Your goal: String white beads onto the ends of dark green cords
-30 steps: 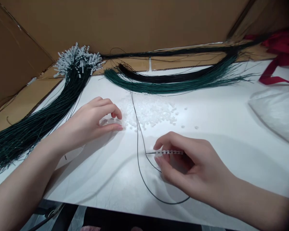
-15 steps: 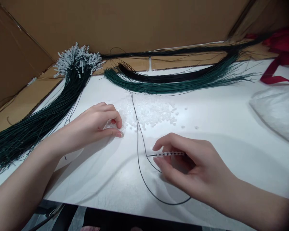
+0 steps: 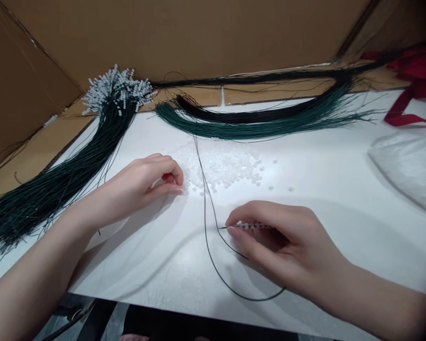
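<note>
The left hand (image 3: 147, 182) has curled tighter over the last second: the fingers that were reaching flat along the counter (image 3: 323, 161) are now drawn in, thumb and forefinger pinched together at the near edge of the loose beads (image 3: 223, 166). That reads as a bead being picked out of the heap, though the bead itself is too small to see between the fingertips. The right hand (image 3: 280, 241) has barely shifted; it has closed a little more over its work, so less of the beaded end shows than a moment ago.

That hand pinches the dark cord (image 3: 208, 232) near its tip, thumb below and forefinger above, and a short row of white beads (image 3: 250, 226) sits threaded on the cord inside the grip. The bare tip pokes out to the left, towards the other hand. From there the cord loops down and round on the counter in front of the person, then runs up past the bead heap to the bundle of green cords (image 3: 255, 125) at the back. A second bundle with beaded ends (image 3: 117, 90) lies off to the left.
</note>
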Action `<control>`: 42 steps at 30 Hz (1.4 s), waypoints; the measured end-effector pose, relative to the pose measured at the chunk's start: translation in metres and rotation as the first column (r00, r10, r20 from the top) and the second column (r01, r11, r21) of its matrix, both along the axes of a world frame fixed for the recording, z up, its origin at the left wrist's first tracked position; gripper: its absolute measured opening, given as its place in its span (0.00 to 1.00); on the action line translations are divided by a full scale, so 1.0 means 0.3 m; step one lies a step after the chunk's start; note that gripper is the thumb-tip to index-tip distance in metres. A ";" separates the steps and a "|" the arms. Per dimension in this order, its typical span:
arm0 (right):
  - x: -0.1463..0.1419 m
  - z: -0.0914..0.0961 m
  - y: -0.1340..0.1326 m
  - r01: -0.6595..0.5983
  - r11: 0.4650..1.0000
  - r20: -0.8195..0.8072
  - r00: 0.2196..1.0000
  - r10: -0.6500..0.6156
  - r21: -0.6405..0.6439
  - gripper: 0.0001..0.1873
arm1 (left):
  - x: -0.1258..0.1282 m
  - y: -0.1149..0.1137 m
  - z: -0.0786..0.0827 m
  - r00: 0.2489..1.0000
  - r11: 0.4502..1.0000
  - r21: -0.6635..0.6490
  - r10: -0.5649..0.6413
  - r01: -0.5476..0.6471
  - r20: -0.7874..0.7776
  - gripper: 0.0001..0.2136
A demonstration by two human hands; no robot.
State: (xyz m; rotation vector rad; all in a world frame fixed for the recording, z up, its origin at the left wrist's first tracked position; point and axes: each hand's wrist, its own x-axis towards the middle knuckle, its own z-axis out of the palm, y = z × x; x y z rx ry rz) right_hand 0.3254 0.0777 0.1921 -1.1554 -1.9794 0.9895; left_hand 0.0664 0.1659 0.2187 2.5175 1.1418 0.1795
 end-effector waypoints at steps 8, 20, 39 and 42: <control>0.002 0.004 -0.008 0.000 1.000 -0.009 1.000 0.000 -0.002 0.06 | 0.013 -0.006 -0.008 1.000 1.000 -0.003 -0.007 0.007 -0.003 0.06; 0.006 -0.002 -0.005 0.015 1.000 -0.041 0.999 -0.014 0.005 0.05 | 0.097 -0.120 -0.017 0.782 0.975 -0.214 0.093 0.053 0.617 0.04; 0.001 0.000 -0.009 0.051 0.999 -0.110 0.993 -0.049 0.014 0.06 | 0.150 -0.153 -0.067 0.698 0.857 -0.475 0.215 0.201 0.683 0.00; 0.001 0.001 -0.007 0.054 0.998 -0.114 0.992 -0.052 0.012 0.06 | 0.150 -0.153 -0.074 0.681 0.830 -0.512 0.246 0.219 0.690 0.01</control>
